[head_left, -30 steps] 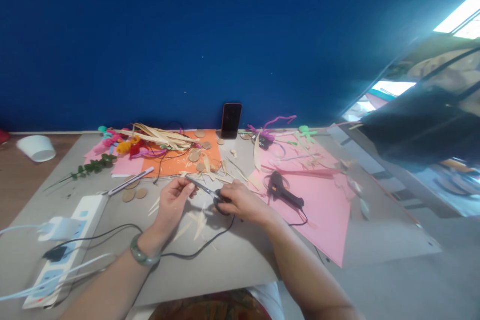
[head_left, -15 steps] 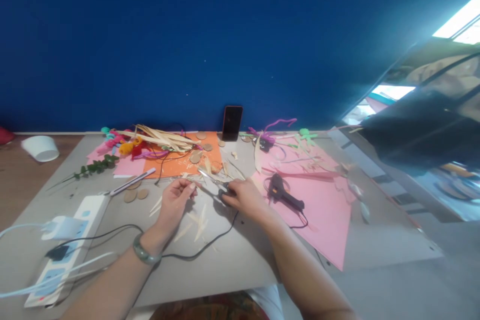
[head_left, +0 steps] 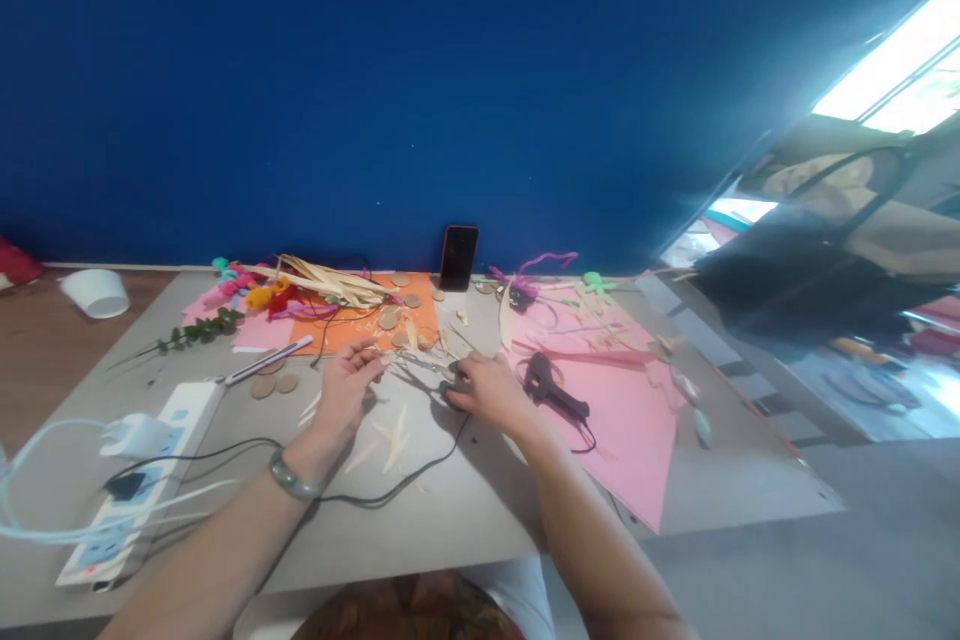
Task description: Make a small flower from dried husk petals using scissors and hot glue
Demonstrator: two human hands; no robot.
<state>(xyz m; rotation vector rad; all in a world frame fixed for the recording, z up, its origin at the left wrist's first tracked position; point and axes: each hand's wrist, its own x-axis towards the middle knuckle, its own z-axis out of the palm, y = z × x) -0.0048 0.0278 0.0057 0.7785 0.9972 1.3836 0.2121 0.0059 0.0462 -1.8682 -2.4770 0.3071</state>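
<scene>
My right hand [head_left: 491,394] is wrapped round the dark handles of a pair of scissors [head_left: 424,363]. The metal blades point left, toward my left hand, and look slightly apart. My left hand [head_left: 349,388], with a green bangle [head_left: 294,478] on its wrist, has thumb and fingertips pinched together by the blade tips. Whatever lies in that pinch is too small to make out. Below the hands, several pale dry husk strips [head_left: 394,440] are scattered on the grey board [head_left: 420,550]. A bundle of longer strips [head_left: 337,282] rests at the back left.
A black glue gun [head_left: 553,388] lies on pink paper [head_left: 637,460] to the right. At the left are a power strip [head_left: 187,410] with cables, a utility knife [head_left: 268,360], wooden discs [head_left: 262,387] and a leafy sprig [head_left: 199,330]. A phone [head_left: 458,258] leans on the blue wall.
The scissor blades have shifted slightly and sit closer to my left fingertips. My left fingers have lifted and spread a little. The whole view has turned slightly to the right.
</scene>
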